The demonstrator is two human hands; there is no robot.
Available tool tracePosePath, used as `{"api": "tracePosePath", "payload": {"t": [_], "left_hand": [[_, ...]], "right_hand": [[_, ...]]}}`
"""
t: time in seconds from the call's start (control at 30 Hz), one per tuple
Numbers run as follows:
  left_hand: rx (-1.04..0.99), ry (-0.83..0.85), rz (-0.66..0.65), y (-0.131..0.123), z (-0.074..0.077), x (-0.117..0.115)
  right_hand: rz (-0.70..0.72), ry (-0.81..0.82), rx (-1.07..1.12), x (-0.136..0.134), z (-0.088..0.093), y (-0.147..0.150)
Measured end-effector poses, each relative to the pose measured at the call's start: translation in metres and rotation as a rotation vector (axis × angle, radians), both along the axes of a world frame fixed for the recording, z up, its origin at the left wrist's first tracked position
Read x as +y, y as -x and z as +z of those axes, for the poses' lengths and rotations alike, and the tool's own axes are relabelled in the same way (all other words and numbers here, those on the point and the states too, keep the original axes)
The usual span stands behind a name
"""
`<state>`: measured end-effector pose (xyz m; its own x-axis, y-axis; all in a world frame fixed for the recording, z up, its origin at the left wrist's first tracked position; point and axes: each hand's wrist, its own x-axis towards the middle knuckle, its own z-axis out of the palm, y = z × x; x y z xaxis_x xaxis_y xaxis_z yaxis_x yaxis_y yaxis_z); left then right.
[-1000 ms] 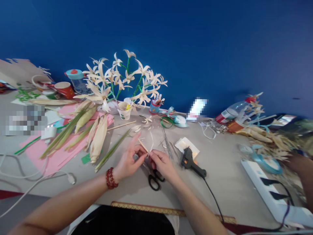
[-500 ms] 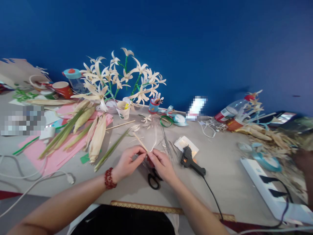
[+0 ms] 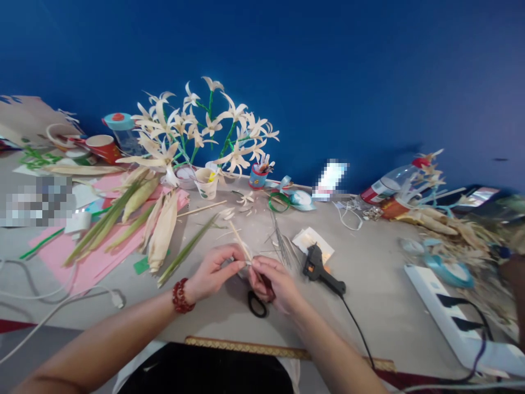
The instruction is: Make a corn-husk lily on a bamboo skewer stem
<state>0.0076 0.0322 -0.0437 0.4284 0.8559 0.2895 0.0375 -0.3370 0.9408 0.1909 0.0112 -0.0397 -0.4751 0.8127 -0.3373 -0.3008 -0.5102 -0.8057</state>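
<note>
From my station I have the blue wall filling the upper half, and below it the grey table, both the same as half a second ago. The white flowers on green stems rise at the back, unchanged, behind the paper cup. On the right, the white power strip lies where it lay.

The pale husk rests left of my hands, unmoved, with green leaves just beside it. My right hand has changed most: it has rolled, so its curled fingers now show beneath, and its thumb and forefinger pinch the lower part of the thin stick. My left hand has dipped slightly; its thumb and forefinger are closed on the stick too, touching the right fingertips.

The black glue gun lies right of them, unmoved. Of the scissors, I see one handle loop below the right hand, which now covers the other. The stick slants up and left from my fingers, standing a little steeper than before. The narrow white ribbon that rose above my fingers earlier has dropped from sight.
</note>
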Motion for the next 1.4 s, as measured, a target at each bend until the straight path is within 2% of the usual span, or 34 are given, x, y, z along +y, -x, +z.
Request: {"api": "tracePosePath", "payload": {"t": [0.13, 0.2, 0.27, 0.4, 0.47, 0.53, 0.63, 0.73, 0.93, 1.07, 1.17, 1.23, 1.3, 1.4], "left_hand": [[-0.044, 0.019, -0.025, 0.000, -0.002, 0.001], [-0.065, 0.049, -0.027, -0.001, -0.003, 0.000], [-0.067, 0.069, -0.007, -0.002, -0.004, -0.001], [-0.008, 0.025, 0.035, -0.004, -0.003, -0.003], [0.021, -0.021, 0.030, -0.004, -0.001, -0.003], [0.038, -0.052, 0.010, -0.003, 0.000, -0.003], [0.032, -0.063, -0.015, -0.001, 0.001, -0.002], [0.002, -0.052, -0.011, 0.000, 0.000, 0.000], [-0.030, 0.019, -0.004, 0.003, -0.006, 0.007], [-0.043, 0.092, -0.010, 0.004, -0.009, 0.010], [-0.074, 0.144, -0.029, 0.003, -0.011, 0.010], [-0.110, 0.201, -0.026, 0.002, -0.012, 0.009], [-0.145, 0.248, -0.001, 0.001, -0.013, 0.008], [-0.121, 0.184, 0.048, 0.000, -0.010, 0.005]], "right_hand": [[0.054, 0.083, 0.136, 0.000, 0.003, -0.004], [0.059, 0.049, 0.126, 0.000, 0.005, -0.005], [0.021, -0.092, 0.005, -0.001, 0.006, -0.005], [-0.075, -0.483, -0.379, -0.005, 0.008, 0.000], [-0.090, -0.580, -0.485, -0.005, 0.008, 0.001], [-0.065, -0.553, -0.459, -0.005, 0.007, 0.002], [0.012, -0.316, -0.241, -0.004, 0.006, 0.000], [0.016, -0.105, -0.057, -0.004, 0.007, -0.002], [0.021, 0.039, 0.176, -0.003, 0.017, -0.010], [0.053, 0.065, 0.286, 0.000, 0.023, -0.018], [0.110, 0.064, 0.362, 0.003, 0.021, -0.026], [0.098, 0.022, 0.359, 0.005, 0.018, -0.028], [0.013, -0.093, 0.226, 0.005, 0.015, -0.026], [-0.079, -0.382, -0.198, 0.001, 0.009, -0.015]]}}
